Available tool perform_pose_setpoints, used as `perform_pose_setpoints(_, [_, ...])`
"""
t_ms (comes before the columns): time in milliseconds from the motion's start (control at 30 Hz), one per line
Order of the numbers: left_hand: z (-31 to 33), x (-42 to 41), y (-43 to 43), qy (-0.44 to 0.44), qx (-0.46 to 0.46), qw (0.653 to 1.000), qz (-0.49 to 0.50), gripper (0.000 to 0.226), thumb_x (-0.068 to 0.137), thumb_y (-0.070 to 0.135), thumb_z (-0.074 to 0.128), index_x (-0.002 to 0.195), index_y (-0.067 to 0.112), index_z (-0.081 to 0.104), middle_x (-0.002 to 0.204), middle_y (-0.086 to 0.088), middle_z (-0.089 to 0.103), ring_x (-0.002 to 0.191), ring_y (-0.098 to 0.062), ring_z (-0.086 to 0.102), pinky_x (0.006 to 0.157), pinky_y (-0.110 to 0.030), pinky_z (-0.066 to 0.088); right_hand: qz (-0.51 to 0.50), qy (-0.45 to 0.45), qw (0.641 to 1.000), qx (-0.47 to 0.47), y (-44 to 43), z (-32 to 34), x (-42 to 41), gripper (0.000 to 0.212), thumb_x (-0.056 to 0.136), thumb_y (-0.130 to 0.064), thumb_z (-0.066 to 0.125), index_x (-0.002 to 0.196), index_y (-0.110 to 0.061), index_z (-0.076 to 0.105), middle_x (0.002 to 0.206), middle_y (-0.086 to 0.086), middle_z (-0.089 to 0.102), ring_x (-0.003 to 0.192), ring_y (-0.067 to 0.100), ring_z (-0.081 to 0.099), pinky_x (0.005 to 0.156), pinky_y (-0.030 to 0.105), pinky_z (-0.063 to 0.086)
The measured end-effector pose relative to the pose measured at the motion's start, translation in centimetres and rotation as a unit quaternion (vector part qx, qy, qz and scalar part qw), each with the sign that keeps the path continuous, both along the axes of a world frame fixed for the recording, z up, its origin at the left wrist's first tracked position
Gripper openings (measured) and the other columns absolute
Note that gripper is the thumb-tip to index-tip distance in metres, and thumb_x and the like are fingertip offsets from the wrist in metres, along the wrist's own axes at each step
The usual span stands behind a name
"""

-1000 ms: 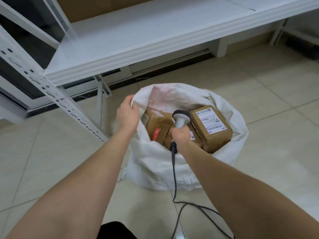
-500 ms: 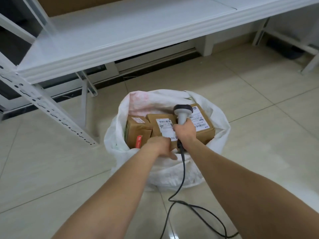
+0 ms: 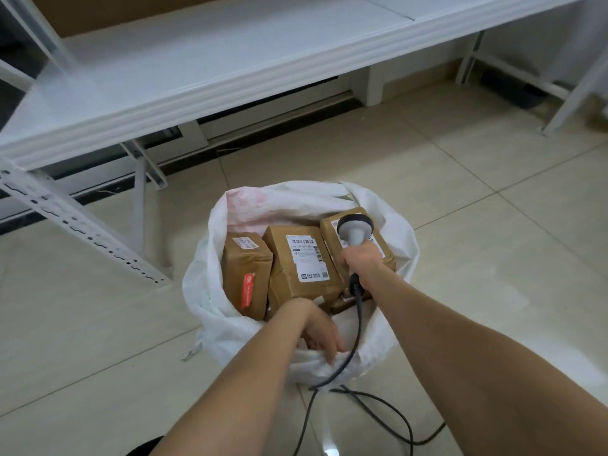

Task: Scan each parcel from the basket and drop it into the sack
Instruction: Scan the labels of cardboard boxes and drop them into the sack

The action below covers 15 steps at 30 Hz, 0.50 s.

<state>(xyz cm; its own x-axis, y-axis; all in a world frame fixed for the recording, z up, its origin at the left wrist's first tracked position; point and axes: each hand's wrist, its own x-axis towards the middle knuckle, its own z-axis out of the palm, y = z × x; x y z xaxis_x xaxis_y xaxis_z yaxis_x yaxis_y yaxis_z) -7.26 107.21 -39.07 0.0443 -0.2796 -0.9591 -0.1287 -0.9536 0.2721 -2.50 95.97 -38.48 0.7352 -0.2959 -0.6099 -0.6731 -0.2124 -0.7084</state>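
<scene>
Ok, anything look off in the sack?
The middle parcel is creased and buckled along its lower left. The scanner cable drapes over the near rim of the sack by the left hand, where it could snag. Nothing spilled.

parcels (image 3: pixel 296 258) side by side in sack (image 3: pixel 207 291) | sack on floor (image 3: pixel 493 251) | shelf (image 3: pixel 230 60) behind sack

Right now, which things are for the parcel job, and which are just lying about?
For the job: white woven sack, brown cardboard parcels inside it, grey handheld scanner gripped by the right hand, its black cable, left hand holding the sack's near rim.
Just lying about: white metal shelf, beige tiled floor.
</scene>
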Motion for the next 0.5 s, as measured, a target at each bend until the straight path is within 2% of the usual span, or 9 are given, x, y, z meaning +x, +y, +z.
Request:
perform_pose_setpoints(67, [1.3, 1.6, 1.1, 0.018, -0.008, 0.991, 0.135, 0.038, 0.095, 0.026, 0.054, 0.133, 0.02, 0.054, 0.134, -0.005, 0.056, 0.122, -0.022, 0.053, 0.094, -0.038, 0.045, -0.016, -0.009, 1.0, -0.024, -0.6, 0.0, -0.1, 0.046, 0.092, -0.013, 0.055, 0.135, -0.002, 0.045, 0.108, 0.01, 0.055, 0.093, 0.025, 0.051, 0.073, 0.032, 0.044])
perform_pose_setpoints(100, [1.8, 2.6, 1.6, -0.036, -0.041, 0.977, 0.208, 0.033, 0.095, 0.027, 0.056, 0.126, 0.018, 0.059, 0.125, -0.005, 0.062, 0.109, -0.02, 0.06, 0.086, -0.034, 0.048, -0.026, -0.023, 0.999, -0.036, -0.7, 0.0, -0.1, 0.045, 0.091, -0.015, 0.055, 0.134, -0.004, 0.046, 0.107, 0.009, 0.055, 0.091, 0.024, 0.05, 0.074, 0.032, 0.044])
perform_pose_setpoints(167, [2.5, 4.6, 2.6, -0.282, -0.074, 0.911, 0.291, 0.023, 0.092, 0.021, 0.059, 0.115, 0.017, 0.063, 0.117, -0.007, 0.065, 0.093, -0.019, 0.062, 0.078, -0.032, 0.052, -0.036, -0.056, 0.997, -0.045, -0.7, 0.1, 0.0, 0.038, 0.089, -0.016, 0.056, 0.126, -0.008, 0.05, 0.101, 0.007, 0.055, 0.09, 0.025, 0.051, 0.075, 0.032, 0.044])
perform_pose_setpoints(200, [2.6, 5.3, 3.0, -0.412, -0.052, 0.867, 0.274, 0.026, 0.09, 0.021, 0.061, 0.116, 0.019, 0.06, 0.121, -0.007, 0.062, 0.099, -0.021, 0.06, 0.083, -0.034, 0.053, -0.041, -0.064, 0.996, -0.04, -0.6, 0.1, 0.0, 0.036, 0.088, -0.016, 0.056, 0.123, -0.01, 0.051, 0.099, 0.007, 0.055, 0.09, 0.025, 0.052, 0.076, 0.032, 0.044])
perform_pose_setpoints(233, [2.2, 5.8, 3.4, -0.503, -0.015, 0.832, 0.234, 0.036, 0.087, 0.024, 0.064, 0.122, 0.023, 0.055, 0.128, -0.008, 0.055, 0.112, -0.024, 0.054, 0.09, -0.038, 0.051, -0.053, -0.072, 0.995, -0.035, -0.5, 0.1, -0.1, 0.035, 0.086, -0.017, 0.057, 0.121, -0.012, 0.053, 0.099, 0.006, 0.057, 0.091, 0.026, 0.054, 0.077, 0.033, 0.046])
perform_pose_setpoints(267, [1.7, 5.8, 3.8, -0.54, 0.026, 0.817, 0.2, 0.049, 0.085, 0.029, 0.066, 0.131, 0.026, 0.048, 0.137, -0.01, 0.045, 0.125, -0.027, 0.044, 0.099, -0.042, 0.045, -0.073, -0.074, 0.994, -0.03, -0.5, -0.1, -0.3, 0.038, 0.083, -0.02, 0.058, 0.12, -0.014, 0.054, 0.102, 0.006, 0.059, 0.094, 0.027, 0.056, 0.082, 0.035, 0.049])
perform_pose_setpoints(300, [1.0, 5.6, 4.2, -0.539, 0.061, 0.818, 0.192, 0.06, 0.084, 0.036, 0.067, 0.137, 0.028, 0.041, 0.143, -0.013, 0.034, 0.133, -0.031, 0.032, 0.105, -0.046, 0.038, -0.097, -0.066, 0.993, -0.028, -0.7, -0.5, -0.5, 0.044, 0.077, -0.026, 0.057, 0.12, -0.016, 0.055, 0.107, 0.007, 0.061, 0.099, 0.029, 0.057, 0.088, 0.04, 0.051])
perform_pose_setpoints(367, [-0.2, 5.0, 4.9, -0.502, 0.085, 0.823, 0.251, 0.071, 0.081, 0.044, 0.068, 0.141, 0.029, 0.033, 0.15, -0.015, 0.02, 0.139, -0.035, 0.019, 0.11, -0.051, 0.03, -0.119, -0.032, 0.992, -0.035, -1.4, -1.6, -1.1, 0.06, 0.069, -0.036, 0.054, 0.127, -0.018, 0.053, 0.117, 0.011, 0.058, 0.11, 0.033, 0.055, 0.097, 0.048, 0.048])
perform_pose_setpoints(500, [-1.6, 6.0, 5.7, -0.528, 0.104, 0.782, 0.314, 0.079, 0.079, 0.053, 0.067, 0.142, 0.028, 0.028, 0.15, -0.015, 0.02, 0.139, -0.035, 0.02, 0.108, -0.053, 0.031, -0.066, -0.006, 0.991, -0.114, -2.6, -1.7, -1.7, 0.058, 0.081, -0.035, 0.056, 0.135, -0.016, 0.048, 0.137, 0.015, 0.04, 0.132, 0.035, 0.033, 0.11, 0.048, 0.033])
